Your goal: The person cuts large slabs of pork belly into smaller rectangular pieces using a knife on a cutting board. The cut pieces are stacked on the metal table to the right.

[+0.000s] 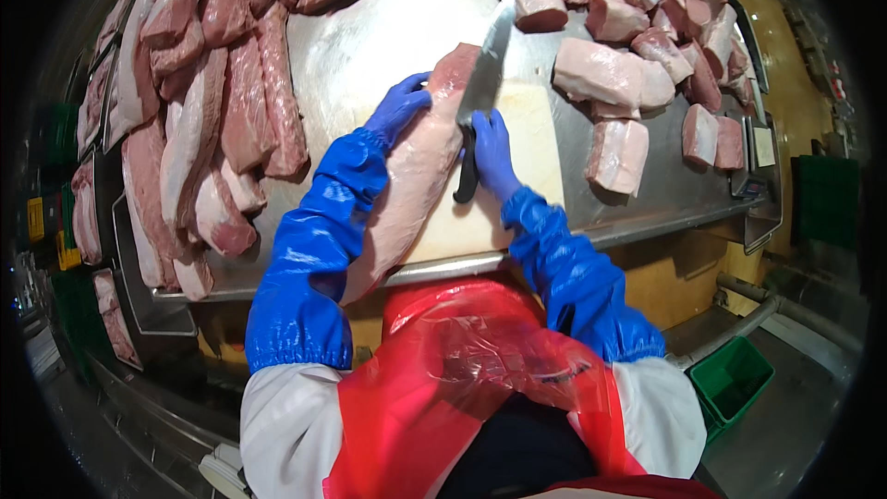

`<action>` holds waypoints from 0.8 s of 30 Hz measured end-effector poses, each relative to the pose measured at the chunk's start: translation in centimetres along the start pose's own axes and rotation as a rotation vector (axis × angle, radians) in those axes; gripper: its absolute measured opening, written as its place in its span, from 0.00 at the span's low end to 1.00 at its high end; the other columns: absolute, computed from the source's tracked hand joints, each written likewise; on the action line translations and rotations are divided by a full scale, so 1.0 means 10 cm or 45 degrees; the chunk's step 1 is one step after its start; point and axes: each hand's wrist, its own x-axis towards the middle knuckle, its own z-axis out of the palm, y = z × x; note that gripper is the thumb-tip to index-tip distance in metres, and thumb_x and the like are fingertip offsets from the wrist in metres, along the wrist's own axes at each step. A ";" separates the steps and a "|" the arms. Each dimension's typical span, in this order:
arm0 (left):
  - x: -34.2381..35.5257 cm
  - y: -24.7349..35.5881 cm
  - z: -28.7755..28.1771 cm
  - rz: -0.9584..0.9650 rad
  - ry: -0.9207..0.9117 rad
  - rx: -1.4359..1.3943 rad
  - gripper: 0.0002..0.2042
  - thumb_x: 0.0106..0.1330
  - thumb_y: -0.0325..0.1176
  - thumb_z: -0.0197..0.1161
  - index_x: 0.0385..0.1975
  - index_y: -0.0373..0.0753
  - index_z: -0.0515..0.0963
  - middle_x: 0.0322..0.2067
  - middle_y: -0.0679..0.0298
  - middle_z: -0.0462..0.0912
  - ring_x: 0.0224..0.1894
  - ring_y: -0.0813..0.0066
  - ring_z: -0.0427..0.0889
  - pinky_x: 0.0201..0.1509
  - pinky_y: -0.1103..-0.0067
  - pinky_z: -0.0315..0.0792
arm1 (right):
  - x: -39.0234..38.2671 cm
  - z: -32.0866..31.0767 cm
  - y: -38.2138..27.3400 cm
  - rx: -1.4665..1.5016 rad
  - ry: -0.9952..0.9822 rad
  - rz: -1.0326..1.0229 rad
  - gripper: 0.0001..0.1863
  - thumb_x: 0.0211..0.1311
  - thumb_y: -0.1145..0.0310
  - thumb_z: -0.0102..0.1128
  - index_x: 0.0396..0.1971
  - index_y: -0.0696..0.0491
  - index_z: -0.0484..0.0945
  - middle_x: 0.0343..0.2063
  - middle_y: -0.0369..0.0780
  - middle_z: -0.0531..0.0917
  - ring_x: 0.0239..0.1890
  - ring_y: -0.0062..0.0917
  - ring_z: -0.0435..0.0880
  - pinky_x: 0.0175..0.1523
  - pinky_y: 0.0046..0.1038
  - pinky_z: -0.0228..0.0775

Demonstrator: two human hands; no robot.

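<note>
item: long slab of pork (407,176), pale fat side up, lying lengthwise on a cream cutting board (531,143) at the near edge of the steel counter (388,28); its near end overhangs the counter edge.
left hand (397,106): blue glove, laid flat on the slab's far end, fingers spread, gripping nothing.
right hand (492,152): blue glove, fingers wrapped around the black handle of a knife (482,92); blade lies across the slab's far end, edge at the meat.
done, by judgement: a heap of cut blocks (637,55) sits to the right, well apart from the board.
left, by judgement: this slab looks nearly whole, the cut at its far end only starting; a stack of long uncut slabs (199,120) lies to the left.
other: red apron (462,370); green crate (730,379) on the floor, lower right.
</note>
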 end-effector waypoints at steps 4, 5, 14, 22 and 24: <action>0.21 0.33 0.59 0.062 -0.367 -0.003 0.26 0.62 0.35 0.61 0.61 0.34 0.71 0.54 0.55 0.79 0.54 0.68 0.77 0.60 0.75 0.70 | -0.40 -0.54 -0.42 0.466 0.087 0.325 0.12 0.71 0.61 0.51 0.44 0.53 0.69 0.35 0.37 0.77 0.36 0.22 0.81 0.34 0.28 0.83; 0.15 0.27 0.66 0.110 -0.378 0.111 0.27 0.63 0.37 0.60 0.62 0.34 0.70 0.56 0.53 0.77 0.56 0.66 0.76 0.62 0.74 0.69 | -0.49 -0.67 -0.44 0.445 0.145 0.284 0.12 0.71 0.62 0.50 0.45 0.54 0.68 0.37 0.38 0.75 0.37 0.23 0.79 0.32 0.28 0.83; -1.80 0.06 0.37 0.024 0.241 1.373 0.44 0.51 0.52 0.69 0.68 0.39 0.62 0.65 0.45 0.65 0.69 0.48 0.62 0.71 0.58 0.55 | -0.87 -1.08 -0.99 -0.872 -0.120 -0.325 0.12 0.67 0.66 0.54 0.44 0.58 0.73 0.32 0.53 0.81 0.27 0.43 0.82 0.34 0.40 0.77; -1.39 0.07 0.91 0.094 0.298 1.514 0.48 0.41 0.46 0.71 0.67 0.39 0.60 0.60 0.52 0.67 0.60 0.52 0.66 0.63 0.58 0.58 | -1.29 -1.37 -1.23 -1.518 -0.735 0.021 0.14 0.63 0.68 0.52 0.47 0.56 0.65 0.26 0.53 0.80 0.32 0.52 0.80 0.37 0.50 0.71; -1.40 0.04 0.91 0.122 0.283 1.537 0.48 0.40 0.46 0.71 0.67 0.39 0.61 0.58 0.53 0.69 0.58 0.54 0.68 0.61 0.59 0.60 | -1.08 -1.18 -1.04 -1.353 -0.662 -0.156 0.12 0.63 0.69 0.54 0.42 0.56 0.66 0.25 0.53 0.79 0.31 0.53 0.80 0.35 0.51 0.70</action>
